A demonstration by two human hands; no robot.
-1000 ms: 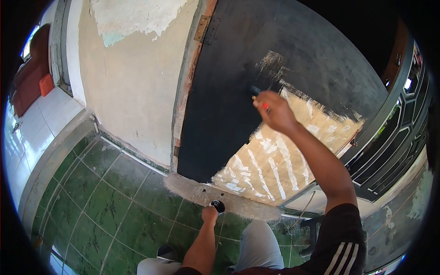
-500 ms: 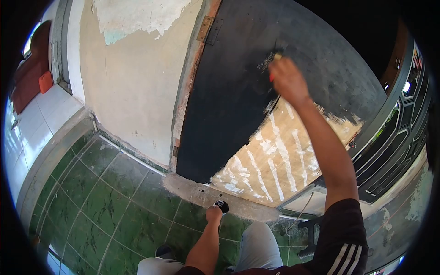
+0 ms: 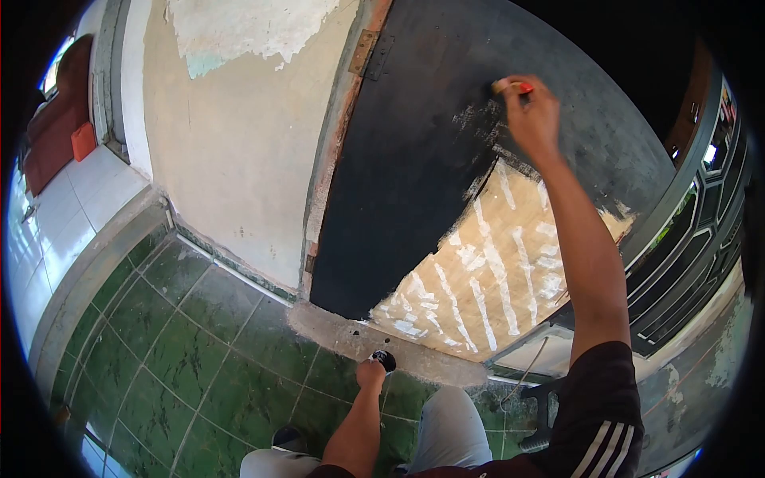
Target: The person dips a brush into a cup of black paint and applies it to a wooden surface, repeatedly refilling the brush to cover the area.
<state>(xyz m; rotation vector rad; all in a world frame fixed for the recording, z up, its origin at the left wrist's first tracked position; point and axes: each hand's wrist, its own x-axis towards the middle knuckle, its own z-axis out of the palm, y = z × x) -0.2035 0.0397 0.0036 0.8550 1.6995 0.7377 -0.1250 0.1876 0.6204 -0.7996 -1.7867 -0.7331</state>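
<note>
A door panel [image 3: 398,183] is mostly coated black, with a bare tan area [image 3: 470,271] streaked white at its lower right. High on the panel, my right hand [image 3: 532,111] is closed on a brush [image 3: 514,86] with a red handle, its bristles pointing left at the black surface. Down near the threshold, my left hand [image 3: 370,374] grips a small container of black paint [image 3: 386,361].
Hinges [image 3: 371,54] join the door to a frame beside a wall [image 3: 239,159] with peeling paint. Green tiles [image 3: 191,350] cover the floor. A dark metal grille [image 3: 677,279] stands at the right, a dark stool [image 3: 543,414] below it.
My right hand has moved up and to the right with the brush, which has turned to point left. More black covers the upper tip of the bare area. My left hand is nearly unmoved.
</note>
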